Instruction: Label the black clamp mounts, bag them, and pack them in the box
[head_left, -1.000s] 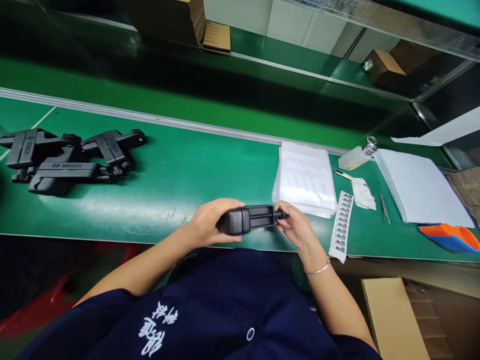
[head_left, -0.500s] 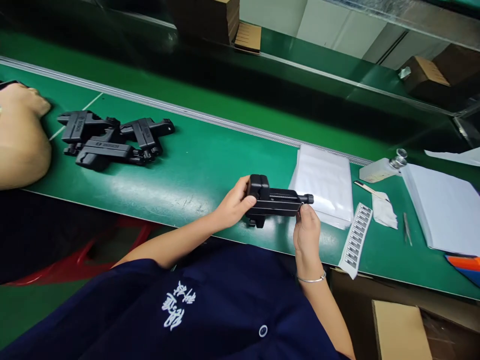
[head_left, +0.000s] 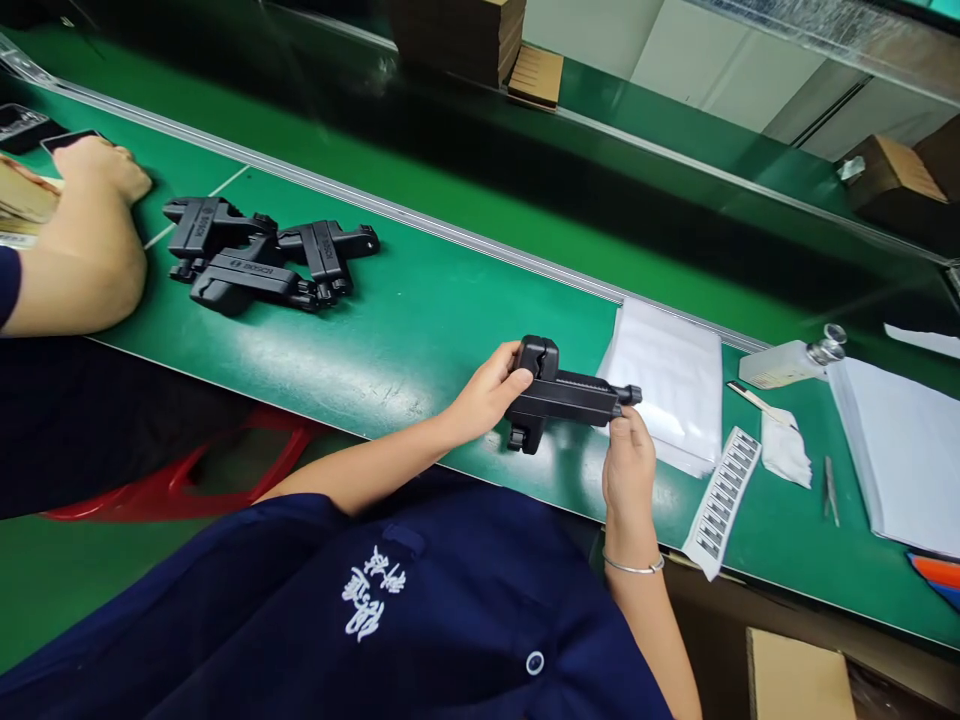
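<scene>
Above the table's front edge, a black plastic clamp [head_left: 574, 400] is held between my two hands. My left hand [head_left: 487, 392] is wrapped round its bulky jaw end, thumb on top. At the narrow end, by a small round knob, the fingertips of my right hand [head_left: 630, 455] pinch a small part, largely hidden by the fingers. Several similar black clamps [head_left: 247, 275] lie heaped on the green table [head_left: 420, 330] to the left, some with raised lettering. Just behind my right hand is a stack of clear plastic bags [head_left: 675, 385].
To the right lie a sheet of barcode labels [head_left: 724, 500], a white cloth [head_left: 785, 445], tweezers [head_left: 829, 490], a metal-topped bottle [head_left: 784, 365] and white sheets [head_left: 900, 450]. Another person's arm [head_left: 97, 250] rests at far left. A red stool [head_left: 187, 480] stands below.
The clamp has tilted in my hands, showing more of its broad side. My view has shifted left, bringing more of the other person's arm in. Both hands keep their hold.
</scene>
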